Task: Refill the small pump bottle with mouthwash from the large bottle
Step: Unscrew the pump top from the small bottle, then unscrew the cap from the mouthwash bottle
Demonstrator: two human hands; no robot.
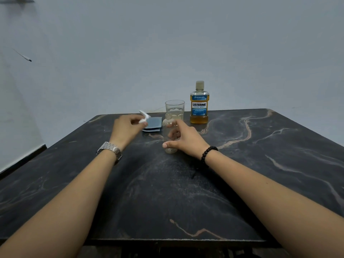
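Two hands work: right hand [183, 135] grips the upright small pump bottle [169, 134]; left hand [126, 128] pinches the pump head [144, 117]. Capped large bottle [199, 103] stands behind-right, nearer the right hand.

Pump head [144, 118] blurred, partly hidden

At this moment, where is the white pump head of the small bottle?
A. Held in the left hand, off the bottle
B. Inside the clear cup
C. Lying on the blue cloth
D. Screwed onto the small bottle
A: the left hand pinches the white pump head above the table, while the small bottle stands with its neck bare, the right hand around it.
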